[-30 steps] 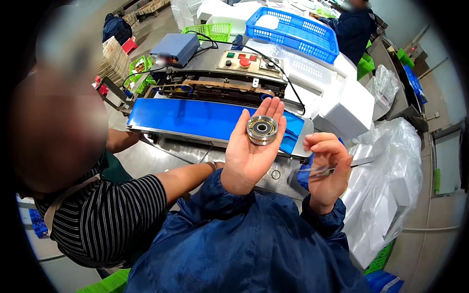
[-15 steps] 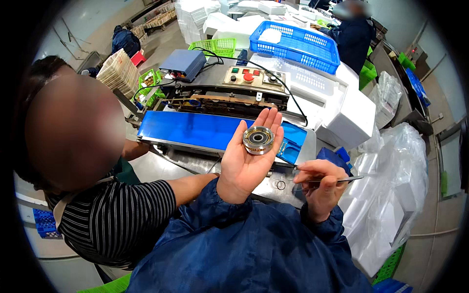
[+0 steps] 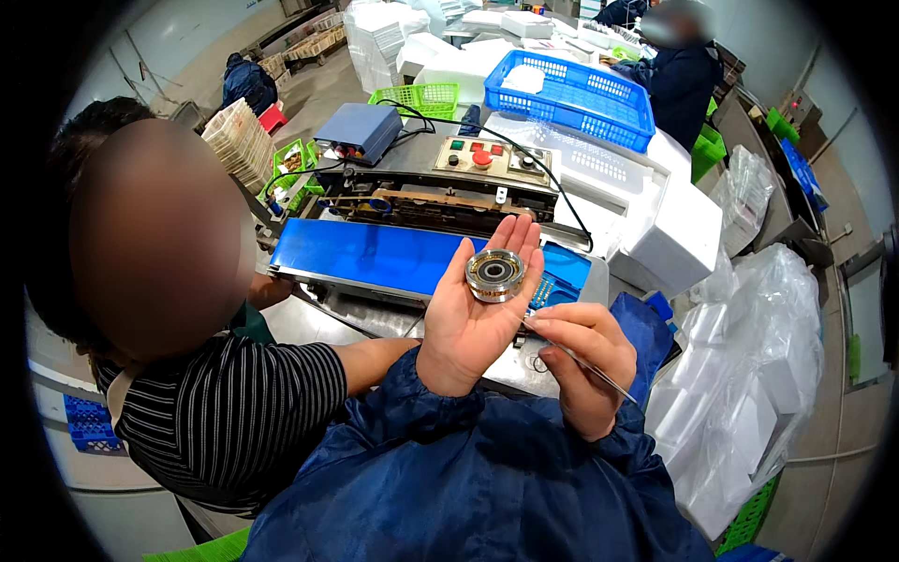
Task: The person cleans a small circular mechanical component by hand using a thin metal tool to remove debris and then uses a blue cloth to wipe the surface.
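On my upturned left hand (image 3: 468, 323) rests a round metal wheel (image 3: 494, 271) with a dark bearing at its centre and brass-coloured bits around its rim. The fingers lie stretched out flat beneath it, and the thumb is beside it. My right hand (image 3: 590, 361) pinches slim metal tweezers (image 3: 599, 373), its fingers closed. Their thin tip points at the left palm, just below the wheel; whether it touches cannot be told. Behind the hands, a blue tray (image 3: 567, 266) holds small brass pieces. A thin dark ring (image 3: 539, 364) lies on the metal table, partly behind the right fingers.
A machine with a blue belt (image 3: 365, 255) and a control panel (image 3: 492, 161) stands ahead. A person in a striped shirt (image 3: 234, 412) sits close at my left. White foam boxes (image 3: 670, 220), a blue crate (image 3: 571, 98) and plastic-wrapped foam (image 3: 740, 375) fill the right side.
My right hand has moved left toward the left palm, swinging the tweezers so that their tip points at the wheel. The left hand with the wheel has barely moved.
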The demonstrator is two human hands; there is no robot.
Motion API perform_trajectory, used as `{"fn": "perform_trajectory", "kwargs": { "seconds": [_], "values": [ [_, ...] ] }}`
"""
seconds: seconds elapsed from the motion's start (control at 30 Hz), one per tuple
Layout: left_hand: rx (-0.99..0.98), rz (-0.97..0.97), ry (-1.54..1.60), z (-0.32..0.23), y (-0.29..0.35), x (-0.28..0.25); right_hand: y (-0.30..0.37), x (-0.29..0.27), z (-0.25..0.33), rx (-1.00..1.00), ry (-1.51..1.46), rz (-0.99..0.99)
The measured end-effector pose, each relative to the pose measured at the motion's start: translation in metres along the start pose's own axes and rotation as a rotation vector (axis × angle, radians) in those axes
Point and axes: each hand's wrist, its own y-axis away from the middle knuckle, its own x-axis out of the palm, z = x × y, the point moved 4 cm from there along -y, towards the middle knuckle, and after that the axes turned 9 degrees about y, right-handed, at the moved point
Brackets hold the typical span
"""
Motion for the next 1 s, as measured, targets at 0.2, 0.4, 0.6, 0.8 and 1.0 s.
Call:
{"fn": "perform_trajectory", "kwargs": {
  "seconds": [0.2,0.4,0.6,0.8,1.0],
  "values": [
    [-0.002,0.024,-0.008,0.002,0.0,-0.001,0.001,0.007,-0.001,-0.06,0.055,-0.042],
    [0.01,0.036,-0.034,0.003,-0.002,-0.002,0.001,0.006,-0.004,-0.083,0.038,-0.064],
    [0.012,0.041,-0.05,0.005,-0.004,-0.003,0.0,0.004,-0.007,-0.094,0.037,-0.069],
    [0.017,0.045,-0.046,0.005,-0.008,-0.004,-0.001,0.004,-0.01,-0.076,0.045,-0.065],
    [0.004,0.003,-0.06,0.005,-0.008,-0.004,-0.009,-0.02,-0.017,0.018,-0.084,-0.036]
  ]
}}
